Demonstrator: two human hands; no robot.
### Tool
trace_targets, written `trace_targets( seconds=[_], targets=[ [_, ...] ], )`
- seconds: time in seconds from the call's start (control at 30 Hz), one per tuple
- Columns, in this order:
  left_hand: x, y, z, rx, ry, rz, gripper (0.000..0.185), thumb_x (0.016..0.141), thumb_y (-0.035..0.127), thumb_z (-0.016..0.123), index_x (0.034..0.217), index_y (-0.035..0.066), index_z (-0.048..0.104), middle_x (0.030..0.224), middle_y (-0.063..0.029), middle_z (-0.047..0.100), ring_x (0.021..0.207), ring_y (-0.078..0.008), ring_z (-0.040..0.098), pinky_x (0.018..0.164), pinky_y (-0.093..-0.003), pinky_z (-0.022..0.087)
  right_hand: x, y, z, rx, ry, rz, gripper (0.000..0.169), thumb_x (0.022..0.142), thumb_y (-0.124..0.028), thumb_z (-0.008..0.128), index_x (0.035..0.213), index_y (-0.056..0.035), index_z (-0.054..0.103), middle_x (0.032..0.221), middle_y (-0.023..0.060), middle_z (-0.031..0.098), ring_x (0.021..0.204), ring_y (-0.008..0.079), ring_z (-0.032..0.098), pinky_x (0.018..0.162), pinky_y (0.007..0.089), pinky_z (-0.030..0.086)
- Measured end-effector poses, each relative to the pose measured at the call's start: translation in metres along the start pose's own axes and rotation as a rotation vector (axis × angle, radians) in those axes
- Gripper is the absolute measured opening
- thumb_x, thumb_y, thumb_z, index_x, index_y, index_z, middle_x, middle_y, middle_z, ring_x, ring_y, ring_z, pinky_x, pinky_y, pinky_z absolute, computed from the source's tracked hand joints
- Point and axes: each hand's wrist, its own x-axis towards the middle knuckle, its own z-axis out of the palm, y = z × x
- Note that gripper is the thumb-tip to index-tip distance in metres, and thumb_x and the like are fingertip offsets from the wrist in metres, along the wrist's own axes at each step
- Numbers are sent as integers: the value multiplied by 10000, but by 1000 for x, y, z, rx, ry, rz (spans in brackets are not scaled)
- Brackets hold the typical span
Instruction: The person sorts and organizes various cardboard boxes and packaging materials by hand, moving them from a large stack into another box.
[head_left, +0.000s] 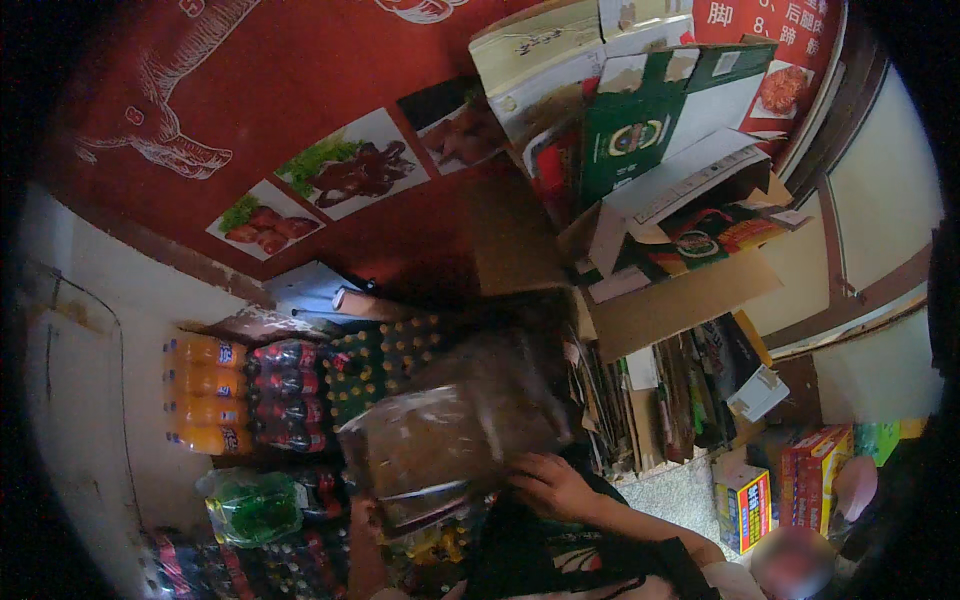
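Note:
A flat brown package (431, 454) wrapped in shiny clear plastic film is held in front of my body. My right hand (551, 484) grips its near right edge with the fingers over the film. At the near left corner my left hand (363, 517) holds it from the side; its fingers are mostly hidden by the package. Motion blurs the upper part of the package. Just beyond it are rows of capped bottles (375, 360). Below it, partly covered, some yellow-wrapped items (439, 544) show.
Packs of orange drink bottles (214, 397), dark cola bottles (289, 397) and a green bottle pack (259, 506) stand left. Opened cardboard boxes (675, 300) are piled ahead right, above flattened cardboard (667, 405). Printed cartons (742, 506) and a blurred person (793, 562) are lower right.

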Motion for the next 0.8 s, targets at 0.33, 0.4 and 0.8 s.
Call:
trace_targets(
  seconds=[0.33,0.4,0.8],
  targets=[
    [40,-27,-31,-436,62,100,207,747,128,623,922,29,573,916,-74,573,811,-263,564,749,-433,486,-50,43,-22,-41,-96,702,239,835,-173,578,1059,-98,613,1021,177,615,906,369,601,754,437,502],
    [59,-29,-27,-449,51,105,202,753,130,612,920,25,569,914,-75,573,811,-263,564,753,-432,488,-43,40,-36,-85,-178,786,227,840,-178,563,1051,-109,614,1015,160,616,898,371,601,738,436,501],
    [146,-111,57,-317,60,-25,121,802,134,527,724,61,470,684,-43,448,567,-191,444,586,-357,485,-80,102,-18,-311,-322,807,243,827,-205,572,1048,-105,588,991,151,608,918,352,591,748,447,491]
  ],
)
